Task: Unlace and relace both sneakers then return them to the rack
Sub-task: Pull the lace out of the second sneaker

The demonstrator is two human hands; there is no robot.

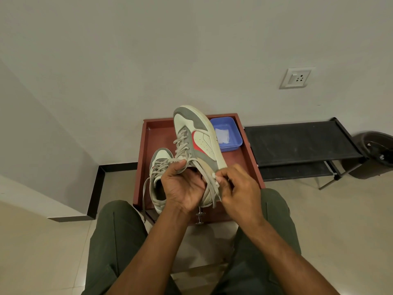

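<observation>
A white, grey and red sneaker (200,137) is held up in front of me, toe pointing away and tilted onto its side. My left hand (182,188) grips it around the heel and collar. My right hand (238,188) pinches the loose beige lace ends (212,188) near the top eyelets. The second sneaker (158,167) lies on the red-brown low table (153,135) just left of the held one, its lace hanging over the table's front edge. A black shoe rack (297,141) stands to the right against the wall.
A blue plastic tray (230,124) with a white cloth sits at the back right of the table. A dark bucket (380,147) stands beyond the rack. My knees in green trousers (114,241) flank the table's front. A wall socket (296,77) is above the rack.
</observation>
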